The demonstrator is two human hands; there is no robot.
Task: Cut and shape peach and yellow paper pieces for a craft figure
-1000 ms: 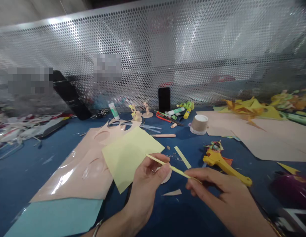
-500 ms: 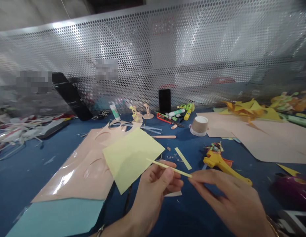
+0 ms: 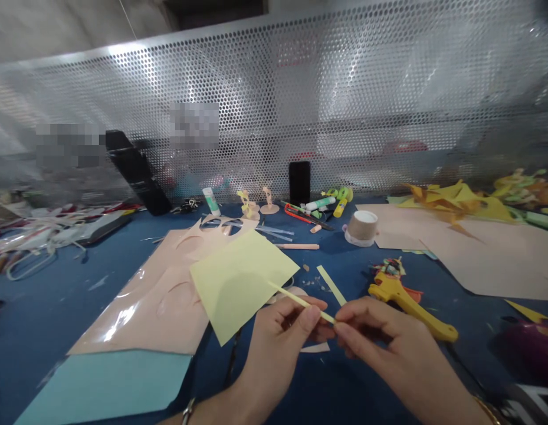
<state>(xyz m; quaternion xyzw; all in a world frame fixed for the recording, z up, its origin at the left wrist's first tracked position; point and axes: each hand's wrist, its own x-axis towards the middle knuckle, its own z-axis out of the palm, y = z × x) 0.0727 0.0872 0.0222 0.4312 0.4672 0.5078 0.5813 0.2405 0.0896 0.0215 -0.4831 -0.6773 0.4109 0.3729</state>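
Note:
A narrow yellow paper strip (image 3: 286, 291) slants between my hands above the table. My left hand (image 3: 286, 336) is closed on it, thumb on top and fingers beneath. At the strip's near right end, my right hand (image 3: 380, 342) pinches it between thumb and fingertips, close against the left fingers. Just beyond the left hand lies a pale yellow paper sheet (image 3: 238, 277), with the strip's far tip over its right edge. Another short yellow strip (image 3: 330, 283) rests flat on the blue table behind my right hand.
Peach cut-out sheets (image 3: 145, 313) and a light blue sheet (image 3: 110, 383) lie left. A yellow-handled tool (image 3: 406, 301) is right of my hands, with a tape roll (image 3: 361, 229) behind it. Glue sticks (image 3: 320, 204), a peach marker (image 3: 298, 247) and a phone (image 3: 299, 182) stand or lie farther back.
My right hand has moved left along the strip, nearer my left hand, and its fingers are more curled. The whole view has shifted slightly.

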